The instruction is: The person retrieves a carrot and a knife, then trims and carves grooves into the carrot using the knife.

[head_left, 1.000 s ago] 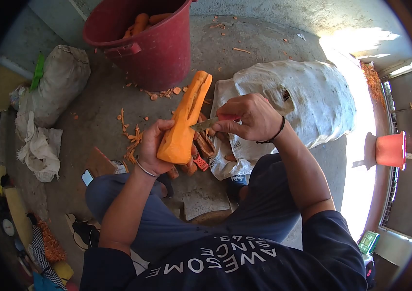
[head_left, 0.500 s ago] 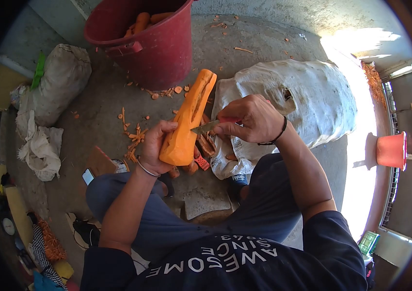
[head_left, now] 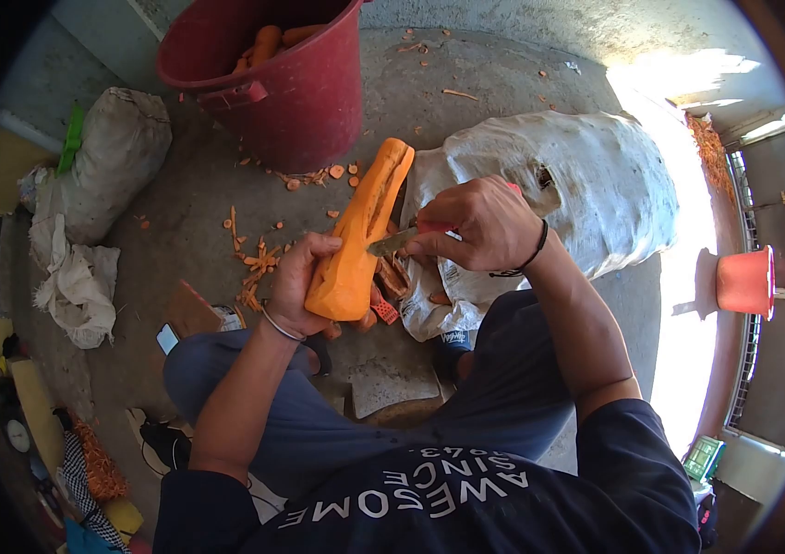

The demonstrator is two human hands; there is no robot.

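A large peeled carrot tilts upward in front of my knees, with a long dark split along its upper part. My left hand is wrapped round its thick lower end. My right hand grips a knife by its red handle. The blade's tip touches the carrot's side, near the lower end of the split. Below the carrot, partly hidden, a red slotted piece, perhaps a peeler, lies among unpeeled carrots.
A dark red bucket with carrots inside stands at the back left. A full white sack lies at right, another sack at left. Carrot peelings litter the floor. A phone rests beside my left knee.
The carrot has tipped slightly and its top sits a little lower. The knife's tip stays at the carrot's side, and both hands keep their hold.
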